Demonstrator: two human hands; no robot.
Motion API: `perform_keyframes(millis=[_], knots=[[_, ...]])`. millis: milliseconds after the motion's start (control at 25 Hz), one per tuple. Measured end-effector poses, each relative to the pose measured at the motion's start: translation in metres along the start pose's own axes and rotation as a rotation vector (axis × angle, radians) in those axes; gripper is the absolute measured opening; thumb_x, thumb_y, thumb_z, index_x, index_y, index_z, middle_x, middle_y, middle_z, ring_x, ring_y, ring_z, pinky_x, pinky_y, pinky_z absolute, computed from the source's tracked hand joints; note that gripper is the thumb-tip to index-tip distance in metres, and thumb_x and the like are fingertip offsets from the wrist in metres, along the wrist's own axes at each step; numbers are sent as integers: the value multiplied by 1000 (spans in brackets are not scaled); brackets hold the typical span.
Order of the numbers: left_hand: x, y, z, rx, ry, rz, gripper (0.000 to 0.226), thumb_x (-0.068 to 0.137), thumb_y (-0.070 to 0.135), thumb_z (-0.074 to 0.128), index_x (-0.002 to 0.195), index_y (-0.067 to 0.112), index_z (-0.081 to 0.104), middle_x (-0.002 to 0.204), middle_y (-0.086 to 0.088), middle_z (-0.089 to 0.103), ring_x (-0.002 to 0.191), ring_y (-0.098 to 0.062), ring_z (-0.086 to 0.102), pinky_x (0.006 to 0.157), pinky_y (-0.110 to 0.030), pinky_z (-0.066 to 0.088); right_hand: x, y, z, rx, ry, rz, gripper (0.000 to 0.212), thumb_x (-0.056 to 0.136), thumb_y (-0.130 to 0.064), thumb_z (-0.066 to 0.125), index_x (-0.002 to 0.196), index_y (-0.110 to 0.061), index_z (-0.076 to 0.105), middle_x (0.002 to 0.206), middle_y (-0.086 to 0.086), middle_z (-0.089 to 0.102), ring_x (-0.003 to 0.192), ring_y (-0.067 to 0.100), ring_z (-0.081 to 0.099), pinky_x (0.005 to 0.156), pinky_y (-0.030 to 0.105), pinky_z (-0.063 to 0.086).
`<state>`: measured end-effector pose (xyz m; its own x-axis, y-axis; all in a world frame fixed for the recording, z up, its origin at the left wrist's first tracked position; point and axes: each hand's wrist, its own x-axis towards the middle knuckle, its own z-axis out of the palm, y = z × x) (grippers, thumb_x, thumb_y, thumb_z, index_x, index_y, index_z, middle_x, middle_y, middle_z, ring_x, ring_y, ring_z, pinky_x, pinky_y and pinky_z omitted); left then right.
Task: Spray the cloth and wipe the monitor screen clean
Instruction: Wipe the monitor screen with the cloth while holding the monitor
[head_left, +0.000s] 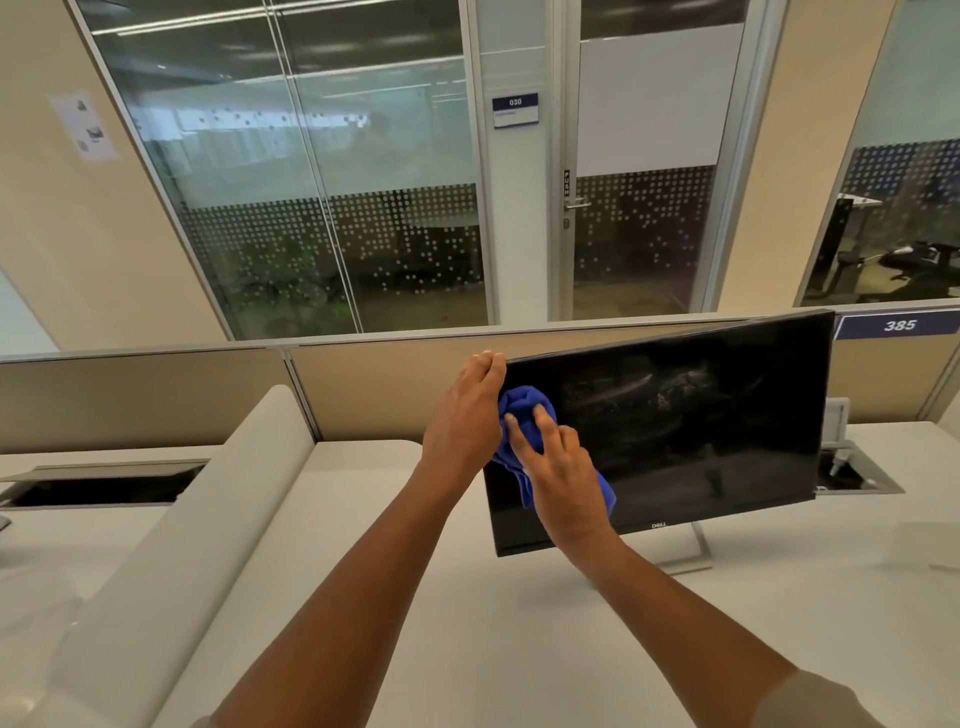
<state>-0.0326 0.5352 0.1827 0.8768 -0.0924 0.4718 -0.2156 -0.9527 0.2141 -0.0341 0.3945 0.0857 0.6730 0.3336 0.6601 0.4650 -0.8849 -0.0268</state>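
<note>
head view: nearest me, my right hand (558, 475) presses the blue cloth (524, 415) flat-fingered onto the monitor (701, 415) screen's left part. my left hand (467, 410) clenches its top-left corner. pushing harder could tip it on its thin stand (691, 551). open desk (467, 597) lies near and right; the partition (363, 384) closes in behind.

cloth (524, 415): mostly covered by right hand (563, 486), shape beneath unclear | monitor (675, 415): upper-left corner hidden by left hand (467, 410), stand partly behind right forearm | left fingertips: curled behind monitor's top edge, unseen | door sign (515, 110) above monitor: small print unreadable | wall paper (85, 127) far left of monitor: too blurred to read
</note>
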Motion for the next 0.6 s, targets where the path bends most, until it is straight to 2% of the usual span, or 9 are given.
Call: perform_keyframes(millis=[120,240,480,520,600], knots=[[0,4,-1,50,15,8,69,84,-2,55,147,14,31,148,-6,36,129,-23,43,93,-32,49,-29,-2,14,-5,-62,-40,79,72,-11,79,143,-20,44,136,19,52,89,27,61,68,36,58],[-1,7,-2,79,39,19,67,83,-5,53,145,13,35,142,-5,41,125,-22,45,84,-30,52,-53,-3,28,-14,-141,-102,80,59,-10,87,132,-20,58,127,16,61,82,23,64,61,30,58],[-1,5,-5,24,76,8,55,86,-4,46,139,11,45,135,-7,52,121,-23,50,90,-32,49,-99,3,51,0,-337,-237,70,45,-16,95,111,-23,72,106,8,70,69,18,66,50,24,56],[-1,6,-5,19,89,6,53,86,-4,46,137,11,47,134,-7,54,120,-23,51,90,-33,49,-105,4,54,7,-365,-237,69,45,-17,96,110,-23,73,105,8,70,68,18,66,50,24,56],[0,9,-7,13,105,3,48,87,-2,44,133,10,50,133,-8,56,118,-24,54,91,-33,49,-111,5,57,12,-412,-220,65,58,-15,91,118,-22,68,111,7,68,72,19,66,56,25,58]])
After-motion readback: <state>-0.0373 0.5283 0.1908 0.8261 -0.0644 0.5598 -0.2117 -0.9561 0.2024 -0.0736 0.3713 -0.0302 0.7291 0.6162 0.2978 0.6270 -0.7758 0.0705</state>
